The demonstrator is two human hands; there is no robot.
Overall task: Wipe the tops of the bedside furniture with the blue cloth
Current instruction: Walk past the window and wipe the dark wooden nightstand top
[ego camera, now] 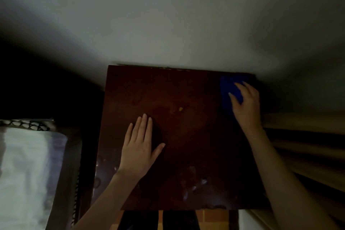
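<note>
Head view shows the right hand (245,101) pressing the folded blue cloth (228,91) flat-fingered onto the far right corner of the dark brown wooden bedside table (186,145). The left hand (139,147) rests open, palm down, near the middle, likely bracing the person's lean.

The picture is dim and soft. The wall (168,24) is brightest at the centre, with dark corners. Faint glare lies on the near tabletop (186,155). The edges look blurred and stretched.
</note>
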